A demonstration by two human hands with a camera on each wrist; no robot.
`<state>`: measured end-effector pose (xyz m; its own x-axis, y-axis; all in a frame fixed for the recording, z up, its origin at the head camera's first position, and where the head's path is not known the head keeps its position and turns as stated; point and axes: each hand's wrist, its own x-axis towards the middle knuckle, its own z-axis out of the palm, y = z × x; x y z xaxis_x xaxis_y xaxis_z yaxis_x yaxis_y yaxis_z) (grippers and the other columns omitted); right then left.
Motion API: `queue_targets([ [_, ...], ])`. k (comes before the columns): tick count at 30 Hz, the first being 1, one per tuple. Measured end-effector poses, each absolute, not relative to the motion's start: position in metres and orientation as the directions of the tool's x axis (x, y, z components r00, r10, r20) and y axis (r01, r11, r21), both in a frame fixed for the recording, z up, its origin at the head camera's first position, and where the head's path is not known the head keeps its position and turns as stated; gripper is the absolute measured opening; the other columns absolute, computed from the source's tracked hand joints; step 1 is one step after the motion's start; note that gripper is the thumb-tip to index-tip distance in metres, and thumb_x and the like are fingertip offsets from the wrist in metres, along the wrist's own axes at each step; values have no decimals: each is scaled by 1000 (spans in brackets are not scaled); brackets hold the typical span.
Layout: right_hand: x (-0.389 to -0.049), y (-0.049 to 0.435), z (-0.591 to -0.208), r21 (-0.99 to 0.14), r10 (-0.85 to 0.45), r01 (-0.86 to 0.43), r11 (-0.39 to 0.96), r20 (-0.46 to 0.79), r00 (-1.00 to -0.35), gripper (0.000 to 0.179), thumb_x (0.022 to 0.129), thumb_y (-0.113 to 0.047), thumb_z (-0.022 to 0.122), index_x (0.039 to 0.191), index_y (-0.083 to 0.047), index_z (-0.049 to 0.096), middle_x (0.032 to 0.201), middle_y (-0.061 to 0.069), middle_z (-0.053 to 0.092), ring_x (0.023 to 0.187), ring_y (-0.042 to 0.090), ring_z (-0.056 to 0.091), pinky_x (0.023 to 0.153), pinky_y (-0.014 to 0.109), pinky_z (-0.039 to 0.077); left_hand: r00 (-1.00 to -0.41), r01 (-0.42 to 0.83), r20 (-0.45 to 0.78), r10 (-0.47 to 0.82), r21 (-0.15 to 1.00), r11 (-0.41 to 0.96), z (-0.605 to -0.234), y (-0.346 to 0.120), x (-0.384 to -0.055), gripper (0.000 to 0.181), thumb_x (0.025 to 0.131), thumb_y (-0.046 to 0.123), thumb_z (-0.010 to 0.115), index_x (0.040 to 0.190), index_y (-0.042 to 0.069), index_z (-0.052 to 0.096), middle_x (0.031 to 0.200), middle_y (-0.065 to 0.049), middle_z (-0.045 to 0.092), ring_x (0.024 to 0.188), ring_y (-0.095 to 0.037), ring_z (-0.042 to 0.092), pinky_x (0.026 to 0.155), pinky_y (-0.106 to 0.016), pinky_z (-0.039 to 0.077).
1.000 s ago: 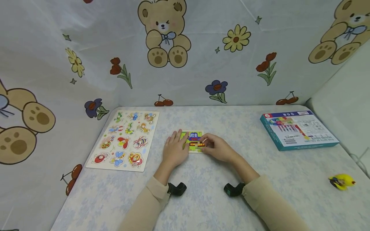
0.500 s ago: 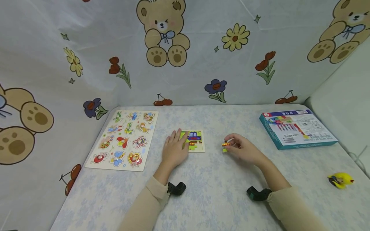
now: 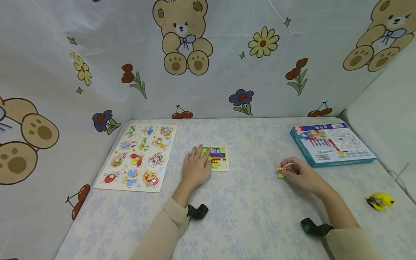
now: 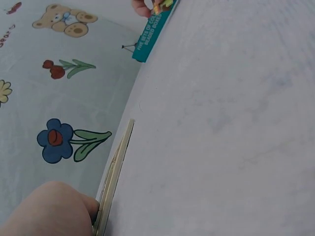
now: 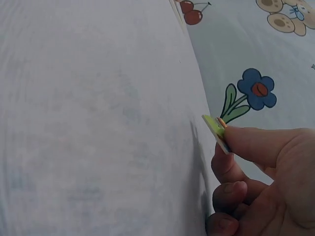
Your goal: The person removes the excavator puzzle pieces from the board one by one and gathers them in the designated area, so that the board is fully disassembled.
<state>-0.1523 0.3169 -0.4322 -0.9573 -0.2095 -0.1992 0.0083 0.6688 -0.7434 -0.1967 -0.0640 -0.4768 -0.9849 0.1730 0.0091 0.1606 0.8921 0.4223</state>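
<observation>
A small square jigsaw puzzle [image 3: 222, 167] with a blue vehicle on green lies near the middle of the table. Its lower right part shows bare pale board. Across its left side rests my left hand [image 3: 195, 168], fingers extended; in the left wrist view the puzzle's edge [image 4: 114, 169] appears beside that hand. My right hand [image 3: 303, 174] is well to the right, pinching a green puzzle piece [image 3: 281, 172] with a yellow-and-red strip. Seen from the right wrist, thumb and forefinger hold the piece [image 5: 216, 132] tilted, above the table.
At the left lies a white insect puzzle board [image 3: 136, 157]. A teal-edged flat box [image 3: 333, 144] sits at the back right, just beyond my right hand. Near the right edge is a yellow toy [image 3: 379, 201]. A bear-print cloth [image 3: 214, 90] hangs behind the table.
My right hand has lifted the puzzle piece off the puzzle and carried it right, toward the box. My left hand has stayed on the puzzle.
</observation>
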Motion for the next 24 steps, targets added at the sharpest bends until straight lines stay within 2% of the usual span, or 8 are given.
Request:
queue_targets([
  [6, -146, 324, -436, -711, -191, 17, 703, -212, -958, 36, 98, -28, 63, 126, -8, 55, 93, 8, 59, 79, 13, 52, 63, 24, 44, -985, 160, 11, 171, 422, 893, -476, -64, -197, 55, 104, 43, 32, 158, 34, 26, 168, 2, 12, 156, -24, 6, 127, -48, 4],
  [13, -140, 322, -435, -689, -198, -18, 724, -184, -963, 31, 97, -22, 64, 124, -8, 57, 93, 8, 57, 80, 14, 50, 63, 23, 41, -985, 162, 8, 175, 423, 892, -477, -63, -197, 55, 104, 43, 32, 157, 33, 26, 168, 1, 12, 156, -25, 6, 127, -49, 4],
  [24, -135, 323, -439, -631, -202, -84, 771, -117, -972, 29, 94, -21, 68, 119, -9, 60, 92, 6, 56, 77, 12, 48, 61, 23, 40, -986, 151, -5, 168, 414, 898, -476, -64, -197, 55, 104, 45, 30, 158, 35, 25, 169, 3, 11, 156, -24, 5, 127, -48, 4],
])
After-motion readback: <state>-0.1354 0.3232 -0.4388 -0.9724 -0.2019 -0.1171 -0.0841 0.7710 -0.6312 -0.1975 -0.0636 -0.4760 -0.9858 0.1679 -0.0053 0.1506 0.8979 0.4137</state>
